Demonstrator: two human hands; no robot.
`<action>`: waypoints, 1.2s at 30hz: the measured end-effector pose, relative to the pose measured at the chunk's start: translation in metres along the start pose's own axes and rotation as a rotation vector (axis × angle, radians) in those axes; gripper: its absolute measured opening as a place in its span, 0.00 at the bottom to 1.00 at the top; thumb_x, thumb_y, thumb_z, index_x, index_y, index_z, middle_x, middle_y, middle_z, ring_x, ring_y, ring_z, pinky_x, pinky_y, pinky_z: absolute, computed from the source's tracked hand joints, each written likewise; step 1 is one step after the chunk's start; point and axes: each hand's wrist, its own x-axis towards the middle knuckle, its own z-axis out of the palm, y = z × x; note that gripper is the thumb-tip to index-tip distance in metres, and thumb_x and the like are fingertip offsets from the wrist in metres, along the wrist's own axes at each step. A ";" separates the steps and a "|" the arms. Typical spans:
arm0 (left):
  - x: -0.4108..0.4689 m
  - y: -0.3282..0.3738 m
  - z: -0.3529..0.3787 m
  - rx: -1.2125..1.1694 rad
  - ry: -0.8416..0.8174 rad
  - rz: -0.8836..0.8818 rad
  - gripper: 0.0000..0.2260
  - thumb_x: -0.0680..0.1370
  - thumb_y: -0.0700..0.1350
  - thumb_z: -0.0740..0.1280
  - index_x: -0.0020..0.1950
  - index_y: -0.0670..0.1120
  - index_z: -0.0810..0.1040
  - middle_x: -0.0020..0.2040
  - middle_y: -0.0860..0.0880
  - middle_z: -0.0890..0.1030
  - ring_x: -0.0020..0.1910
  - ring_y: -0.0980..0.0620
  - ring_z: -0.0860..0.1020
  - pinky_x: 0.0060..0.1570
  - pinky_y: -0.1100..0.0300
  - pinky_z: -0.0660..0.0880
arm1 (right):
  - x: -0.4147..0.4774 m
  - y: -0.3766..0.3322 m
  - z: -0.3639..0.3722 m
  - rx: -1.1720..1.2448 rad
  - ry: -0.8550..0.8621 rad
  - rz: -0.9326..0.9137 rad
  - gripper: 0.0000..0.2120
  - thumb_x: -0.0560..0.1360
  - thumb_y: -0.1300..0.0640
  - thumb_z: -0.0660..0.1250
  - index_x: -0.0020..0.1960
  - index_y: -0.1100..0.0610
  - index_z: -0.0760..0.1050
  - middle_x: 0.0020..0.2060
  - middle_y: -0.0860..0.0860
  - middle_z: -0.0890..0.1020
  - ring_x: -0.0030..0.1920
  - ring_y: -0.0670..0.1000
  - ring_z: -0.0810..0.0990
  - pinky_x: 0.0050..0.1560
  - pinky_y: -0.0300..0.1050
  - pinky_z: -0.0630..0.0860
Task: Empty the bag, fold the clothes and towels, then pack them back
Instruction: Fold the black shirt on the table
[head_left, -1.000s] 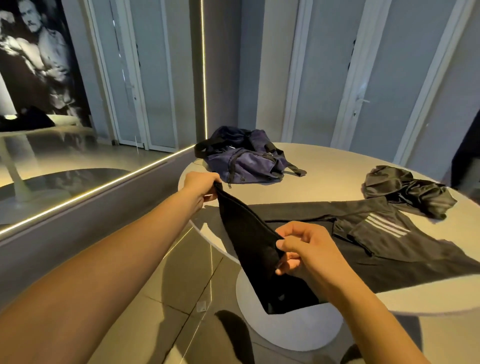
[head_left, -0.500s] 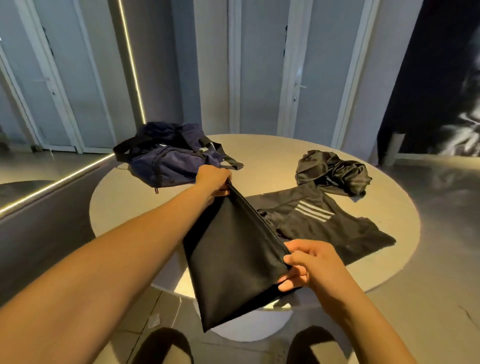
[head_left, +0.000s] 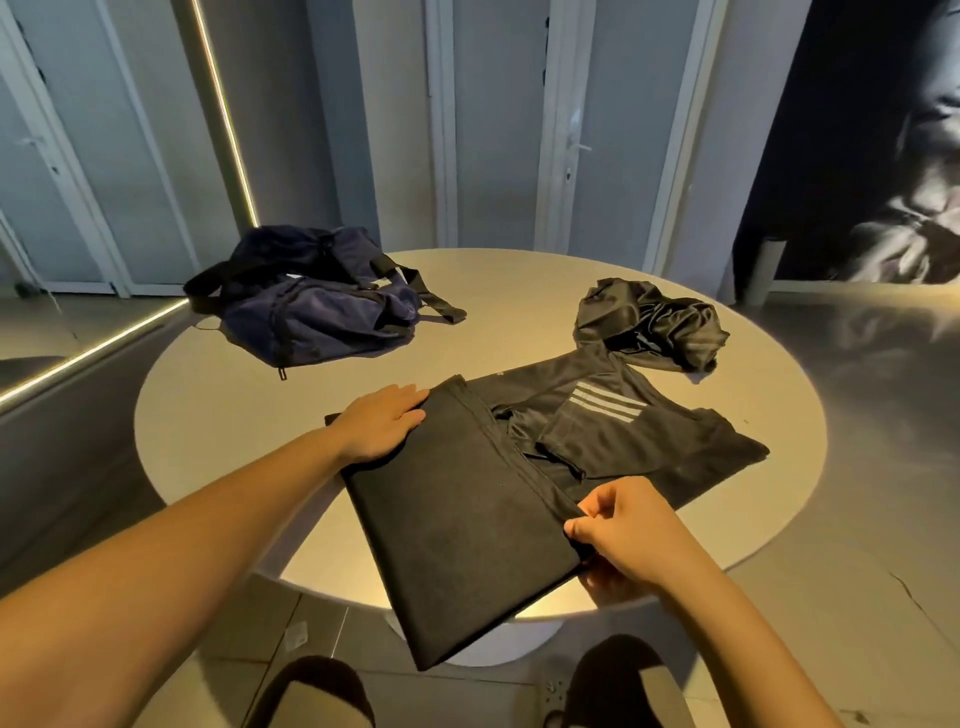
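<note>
A plain black garment (head_left: 457, 514) lies folded on the round table (head_left: 218, 421), its near end hanging over the front edge. My left hand (head_left: 382, 423) rests flat on its far left corner with straight fingers. My right hand (head_left: 621, 535) pinches the garment's right edge near the table's front. Beside it lies a black top with white stripes (head_left: 608, 431), partly under the plain garment. A crumpled shiny dark garment (head_left: 649, 325) sits behind that. The navy bag (head_left: 311, 312) lies slumped at the table's back left.
The table stands on a white pedestal (head_left: 498, 644) over a glossy tiled floor. Grey doors (head_left: 493, 130) line the wall behind. A lit strip (head_left: 223, 114) runs along the left wall. My knees show below the table's front edge.
The plain black garment was held up in the air between both hands; now it lies on the table. My left hand has let go and flattened on it. The view swung right.
</note>
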 end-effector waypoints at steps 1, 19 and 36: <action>-0.007 -0.005 0.002 0.022 0.015 -0.027 0.24 0.87 0.54 0.51 0.83 0.51 0.56 0.83 0.49 0.57 0.82 0.47 0.56 0.80 0.49 0.53 | 0.002 0.000 -0.002 -0.004 -0.011 0.003 0.13 0.76 0.59 0.73 0.34 0.58 0.75 0.30 0.57 0.75 0.31 0.51 0.75 0.36 0.45 0.74; -0.147 0.006 -0.008 0.094 0.342 -0.109 0.22 0.80 0.62 0.64 0.69 0.50 0.75 0.65 0.49 0.77 0.61 0.48 0.76 0.57 0.54 0.74 | 0.076 -0.004 -0.025 -0.193 0.233 0.064 0.06 0.72 0.58 0.76 0.45 0.57 0.80 0.42 0.55 0.82 0.43 0.57 0.80 0.45 0.46 0.74; -0.124 -0.016 0.017 0.045 0.062 0.015 0.50 0.67 0.80 0.32 0.83 0.58 0.49 0.84 0.55 0.51 0.83 0.51 0.49 0.80 0.51 0.48 | 0.057 0.019 -0.010 -0.240 0.421 -0.246 0.02 0.80 0.53 0.69 0.52 0.50 0.78 0.48 0.46 0.75 0.47 0.49 0.75 0.49 0.43 0.69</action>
